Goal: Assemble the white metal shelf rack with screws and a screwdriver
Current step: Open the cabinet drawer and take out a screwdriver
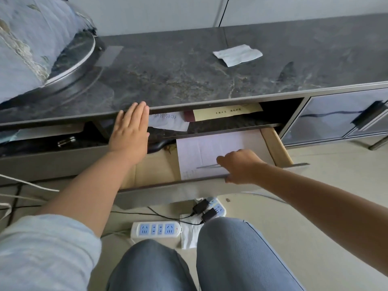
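While open, drawer (275, 148) in right grip (241, 167)

Soft, even daylight fills the room, bright without harshness. The dark grey marbled stone cabinet top (189, 76) carries a pale sheen at its far left, and the glossy grey cabinet door (327, 118) on the right mirrors streaks. Shadows pool inside the open wooden drawer (277, 148). Straight edges bow toward the corners; the near sleeve looks soft.

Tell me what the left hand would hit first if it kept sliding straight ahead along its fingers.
Nothing solid soon: the left hand lies flat, fingertips on the edge of the dark marble cabinet top, pointing across bare stone. The folded white paper sits off to the right, probably out of line.
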`<state>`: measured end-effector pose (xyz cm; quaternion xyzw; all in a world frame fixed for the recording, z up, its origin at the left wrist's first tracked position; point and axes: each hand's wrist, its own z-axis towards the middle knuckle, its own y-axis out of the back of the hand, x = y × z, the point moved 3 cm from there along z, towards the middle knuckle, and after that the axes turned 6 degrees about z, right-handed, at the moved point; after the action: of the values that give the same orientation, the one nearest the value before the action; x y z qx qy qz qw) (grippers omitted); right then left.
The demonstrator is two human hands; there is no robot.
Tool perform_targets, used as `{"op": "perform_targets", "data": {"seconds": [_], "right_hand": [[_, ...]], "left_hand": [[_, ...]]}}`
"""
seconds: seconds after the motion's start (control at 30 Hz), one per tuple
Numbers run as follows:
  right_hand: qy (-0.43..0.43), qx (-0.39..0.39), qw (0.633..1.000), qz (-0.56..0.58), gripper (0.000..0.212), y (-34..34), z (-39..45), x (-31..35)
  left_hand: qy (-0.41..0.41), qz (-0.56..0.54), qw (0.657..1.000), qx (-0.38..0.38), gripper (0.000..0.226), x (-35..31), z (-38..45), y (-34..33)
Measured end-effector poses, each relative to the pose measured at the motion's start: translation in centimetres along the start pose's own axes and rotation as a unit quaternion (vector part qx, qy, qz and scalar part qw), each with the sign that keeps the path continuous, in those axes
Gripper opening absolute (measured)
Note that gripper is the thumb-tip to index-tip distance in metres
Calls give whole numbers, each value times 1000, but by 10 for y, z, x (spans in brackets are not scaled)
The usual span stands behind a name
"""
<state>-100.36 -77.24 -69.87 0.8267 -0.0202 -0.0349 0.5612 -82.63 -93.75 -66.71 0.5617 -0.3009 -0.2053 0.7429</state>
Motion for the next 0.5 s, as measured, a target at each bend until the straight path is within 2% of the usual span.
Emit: {"op": "perform_targets", "data": {"seconds": [0.1, 0.17, 0.37, 0.5], "right_hand": [[-57, -79, 995, 8, 26, 4, 15, -8], [-89, -101, 991, 11, 18, 1, 27, -10], [-188, -147, 961, 140, 27, -12, 67, -23], [-193, -158, 955, 160, 27, -16, 81, -25]], "left_hand": [[-5, -32, 999, -33, 65, -3, 1, -5], [-4, -37, 998, -46, 67, -4, 1, -10], [2, -20, 997, -73, 73, -6, 2, -14], [3, 1, 995, -99, 82, -6, 3, -19]]}}
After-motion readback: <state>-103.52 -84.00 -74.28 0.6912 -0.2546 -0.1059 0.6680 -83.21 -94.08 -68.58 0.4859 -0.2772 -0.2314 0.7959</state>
